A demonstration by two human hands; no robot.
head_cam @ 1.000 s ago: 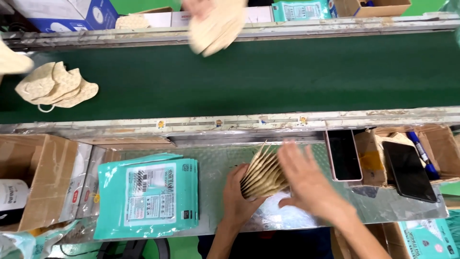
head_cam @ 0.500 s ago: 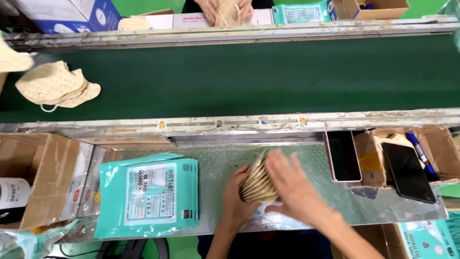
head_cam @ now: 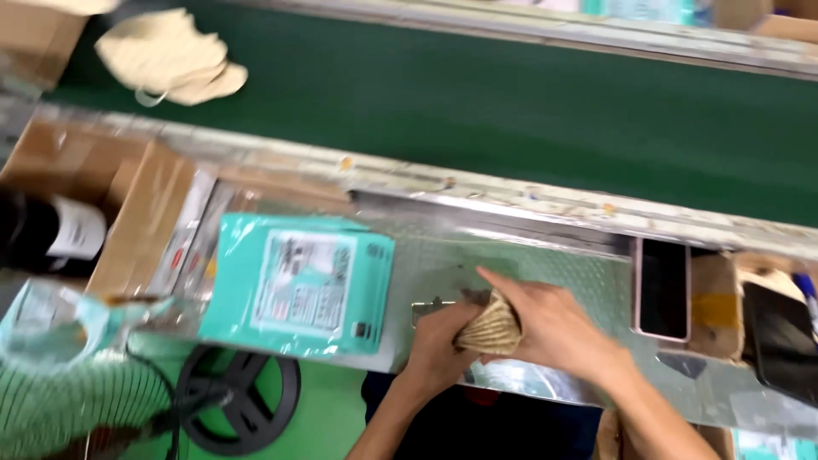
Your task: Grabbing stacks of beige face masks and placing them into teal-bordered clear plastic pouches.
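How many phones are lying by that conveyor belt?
2: a pink-edged phone on the metal table just right of the right hand, and a black phone farther right. Others may sit beyond the frame.

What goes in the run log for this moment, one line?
left hand: holds mask stack | right hand: on stack | site: metal tray | nearby: teal packs, phone, belt

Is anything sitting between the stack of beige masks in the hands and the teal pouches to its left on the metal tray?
Nothing visible. The left hand and right hand clasp the mask stack, and only bare metal tray lies between it and the teal pouches.
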